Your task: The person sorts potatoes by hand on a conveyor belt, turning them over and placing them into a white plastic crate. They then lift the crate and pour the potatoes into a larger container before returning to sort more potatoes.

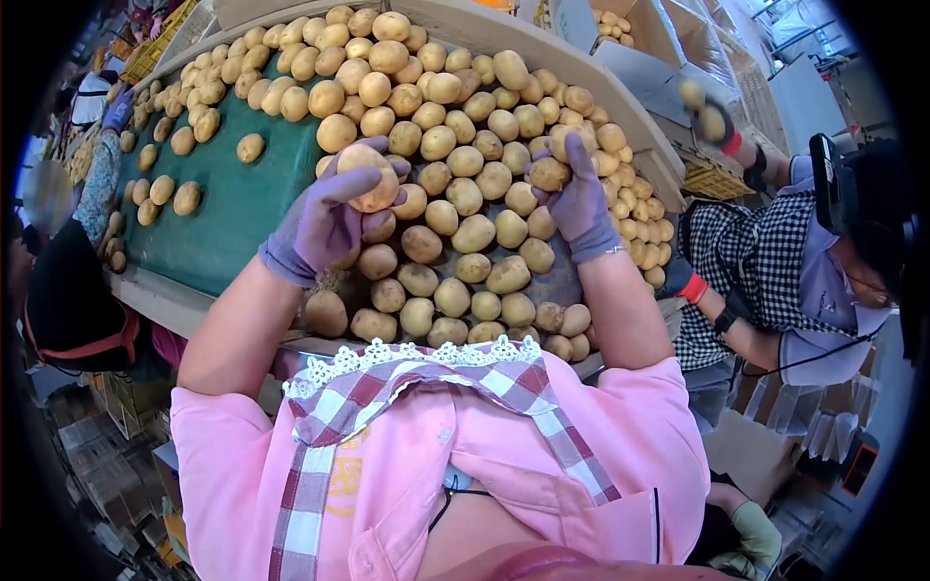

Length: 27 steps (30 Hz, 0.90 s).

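Note:
Many potatoes (465,197) lie heaped in front of me. My left hand (318,221), in a purple glove, grips a large pale potato (374,186) above the left part of the heap. On the other side of the pile, my right hand (584,208) is gloved in the same purple, its fingers curled around a browner potato (549,174). Another potato (564,143) shows right at the fingertips of that hand. Below both hands, more potatoes rest against the near edge, close to my apron.
A green conveyor belt (223,213) with scattered potatoes stretches to the left. A wooden side wall (552,50) borders the heap. At right, a co-worker in a checkered apron (731,232) holds potatoes near cardboard boxes (639,82). Another person's gloved hand (118,109) reaches over the belt's left end.

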Motion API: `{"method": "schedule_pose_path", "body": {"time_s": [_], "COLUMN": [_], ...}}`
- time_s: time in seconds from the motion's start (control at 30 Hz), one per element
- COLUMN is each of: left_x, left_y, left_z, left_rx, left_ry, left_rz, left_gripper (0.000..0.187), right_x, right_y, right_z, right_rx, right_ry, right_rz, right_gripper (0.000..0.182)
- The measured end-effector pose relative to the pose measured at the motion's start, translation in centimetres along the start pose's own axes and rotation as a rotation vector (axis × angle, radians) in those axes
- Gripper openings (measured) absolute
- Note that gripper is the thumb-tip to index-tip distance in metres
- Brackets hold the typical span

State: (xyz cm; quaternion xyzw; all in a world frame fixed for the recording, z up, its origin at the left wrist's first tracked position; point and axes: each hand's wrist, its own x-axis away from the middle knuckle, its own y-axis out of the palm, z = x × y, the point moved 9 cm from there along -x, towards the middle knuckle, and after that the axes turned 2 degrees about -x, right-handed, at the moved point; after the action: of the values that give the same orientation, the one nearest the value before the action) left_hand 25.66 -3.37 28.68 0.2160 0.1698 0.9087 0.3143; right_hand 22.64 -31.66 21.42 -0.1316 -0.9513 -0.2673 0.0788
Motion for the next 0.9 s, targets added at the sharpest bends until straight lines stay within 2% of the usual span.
{"method": "schedule_pose_path", "body": {"time_s": [0.07, 0.13, 0.2, 0.27, 0.3, 0.33, 0.4, 0.43, 0.47, 0.53, 0.6, 0.63, 0.67, 0.73, 0.8, 0.83, 0.87, 0.9], "left_x": [-2.6, -5.6, -9.1, -13.0, -14.4, -13.9, -12.4, -12.7, -12.0, -10.3, -8.6, -6.9, -5.9, -3.4, 0.3, 4.2, 6.2, 8.2], "left_y": [0.8, 3.1, 4.5, 3.4, 2.0, 1.4, -0.1, -1.9, -1.5, -1.6, -3.9, -4.5, -6.2, -10.1, -15.5, -19.3, -20.8, -26.1], "left_z": [2.2, 4.9, 6.0, 4.3, 3.0, 3.6, 4.9, 5.5, 5.7, 6.7, 8.1, 9.0, 9.0, 9.4, 10.1, 10.5, 10.7, 11.0], "left_rx": [-0.316, -0.766, -1.224, -1.719, -2.015, -2.028, -2.048, -1.965, -2.121, -2.250, -2.151, -2.000, -2.066, -2.065, -1.969, -1.947, -1.974, -1.817], "left_ry": [0.021, 0.214, 0.584, 0.695, 0.640, 0.700, 0.813, 0.667, 0.769, 0.746, 0.545, 0.620, 0.594, 0.425, 0.446, 0.259, 0.183, 0.188], "left_rz": [0.082, 0.118, 0.032, 0.005, 0.026, 0.102, 0.246, 0.250, 0.226, 0.302, 0.369, 0.431, 0.463, 0.503, 0.585, 0.676, 0.749, 0.824], "left_gripper": [0.058, 0.055, 0.053, 0.053, 0.051, 0.051, 0.051, 0.051, 0.049, 0.046, 0.045, 0.046, 0.048, 0.049, 0.049, 0.047, 0.046, 0.046], "right_x": [-1.5, -4.9, -7.5, -9.0, -10.1, -10.3, -8.1, -6.7, -5.2, -2.6, 0.9, 2.7, 4.5, 8.4, 8.5, 8.9, 8.9, 8.7], "right_y": [2.4, 5.0, 7.4, 9.5, 9.5, 9.9, 10.4, 9.4, 8.2, 6.2, 4.1, 3.4, 2.7, 0.4, -3.2, -4.9, -6.3, -7.3], "right_z": [-1.4, -2.0, -2.2, -1.9, -0.5, 0.6, 1.6, 2.4, 2.8, 3.2, 2.7, 2.3, 2.0, 2.8, 2.0, 1.5, 1.4, 1.6], "right_rx": [0.074, 0.120, 0.508, 0.891, 1.111, 1.331, 1.416, 1.358, 1.282, 1.240, 1.378, 1.452, 1.524, 1.499, 1.329, 1.241, 1.147, 1.051], "right_ry": [-0.060, -0.209, -0.385, -0.524, -0.455, -0.375, -0.285, -0.356, -0.113, -0.064, -0.091, -0.114, -0.137, -0.157, 0.020, 0.105, 0.189, 0.269], "right_rz": [0.015, -0.093, -0.110, -0.095, -0.151, -0.210, -0.372, -0.410, -0.416, -0.500, -0.442, -0.482, -0.524, -0.627, -0.549, -0.507, -0.476, -0.445], "right_gripper": [0.045, 0.043, 0.043, 0.051, 0.054, 0.058, 0.060, 0.063, 0.061, 0.057, 0.056, 0.054, 0.053, 0.049, 0.049, 0.049, 0.049, 0.049]}}
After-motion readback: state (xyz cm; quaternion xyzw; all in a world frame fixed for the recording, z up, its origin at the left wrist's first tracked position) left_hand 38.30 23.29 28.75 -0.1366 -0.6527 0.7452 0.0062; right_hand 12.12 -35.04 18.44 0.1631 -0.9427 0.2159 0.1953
